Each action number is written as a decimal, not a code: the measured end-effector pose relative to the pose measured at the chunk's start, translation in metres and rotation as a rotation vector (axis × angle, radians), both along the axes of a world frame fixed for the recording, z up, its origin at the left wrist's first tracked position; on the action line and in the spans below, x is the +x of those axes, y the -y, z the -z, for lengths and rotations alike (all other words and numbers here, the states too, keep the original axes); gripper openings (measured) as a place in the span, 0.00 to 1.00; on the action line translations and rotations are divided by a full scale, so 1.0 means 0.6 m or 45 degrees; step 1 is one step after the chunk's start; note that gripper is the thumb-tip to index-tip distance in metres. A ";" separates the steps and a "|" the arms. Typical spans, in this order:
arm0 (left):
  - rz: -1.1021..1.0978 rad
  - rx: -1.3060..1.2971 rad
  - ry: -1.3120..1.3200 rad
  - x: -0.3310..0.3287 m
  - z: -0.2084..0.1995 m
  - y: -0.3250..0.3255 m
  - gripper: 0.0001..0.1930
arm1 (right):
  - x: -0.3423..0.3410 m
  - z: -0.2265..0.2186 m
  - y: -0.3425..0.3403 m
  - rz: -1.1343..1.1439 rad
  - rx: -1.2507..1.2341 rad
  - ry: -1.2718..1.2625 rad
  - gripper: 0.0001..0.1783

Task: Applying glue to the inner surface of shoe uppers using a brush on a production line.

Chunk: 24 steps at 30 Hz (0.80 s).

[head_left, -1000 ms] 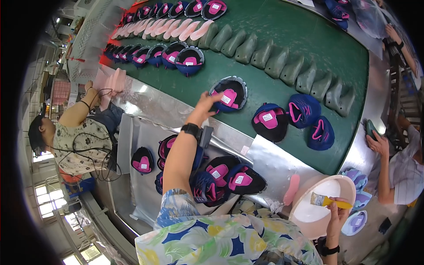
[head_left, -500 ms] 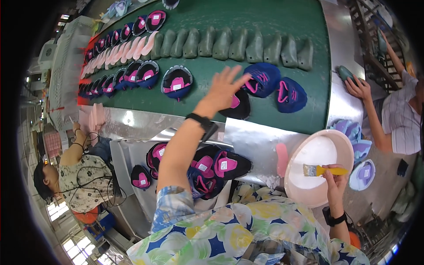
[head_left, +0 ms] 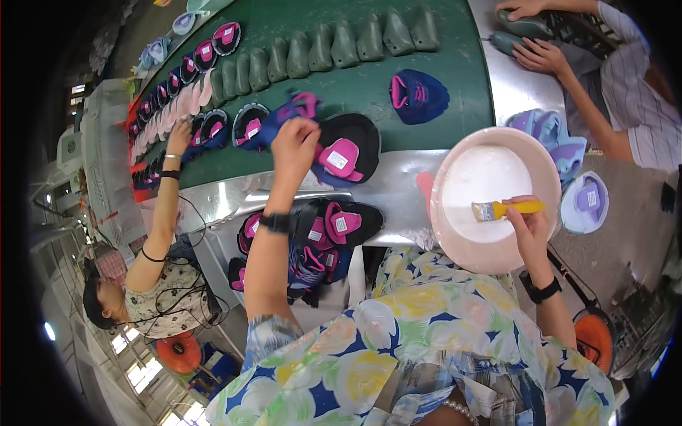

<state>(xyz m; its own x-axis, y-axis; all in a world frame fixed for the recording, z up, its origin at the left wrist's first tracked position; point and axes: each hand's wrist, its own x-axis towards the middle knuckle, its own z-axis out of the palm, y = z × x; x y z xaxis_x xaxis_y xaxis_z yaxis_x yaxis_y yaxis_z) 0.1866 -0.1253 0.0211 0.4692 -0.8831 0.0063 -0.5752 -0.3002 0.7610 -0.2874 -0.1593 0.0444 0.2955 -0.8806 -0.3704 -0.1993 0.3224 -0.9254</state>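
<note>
My left hand (head_left: 295, 145) is closed on a blue shoe upper with pink trim (head_left: 275, 122), blurred by motion, above the near side of the green work surface. Right beside that hand an opened-out black shoe upper (head_left: 364, 138) with a pink tongue lies at the surface's near edge. Farther right lies another blue shoe upper (head_left: 428, 98) with pink laces. My right hand (head_left: 531, 231) grips a yellow-handled paintbrush (head_left: 522, 207). Its bristles are over a pale pink basin (head_left: 455, 248) holding white liquid.
Dark green shoe lasts (head_left: 344, 46) and pink insoles (head_left: 170, 106) line the green surface (head_left: 455, 64). More shoe uppers (head_left: 344, 221) are piled below its edge. One co-worker's hand (head_left: 179, 136) reaches over the left rows; another's hands (head_left: 543, 55) hold lasts at right.
My left hand has moved left and now holds a blue upper; one remains lying at right. The brush stays over the basin. The left co-worker's arm has reached over the rows. The view has shifted.
</note>
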 end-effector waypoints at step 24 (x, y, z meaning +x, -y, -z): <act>-0.467 0.616 0.111 0.188 0.299 -0.008 0.26 | -0.007 0.059 -0.058 0.154 -0.273 -0.367 0.07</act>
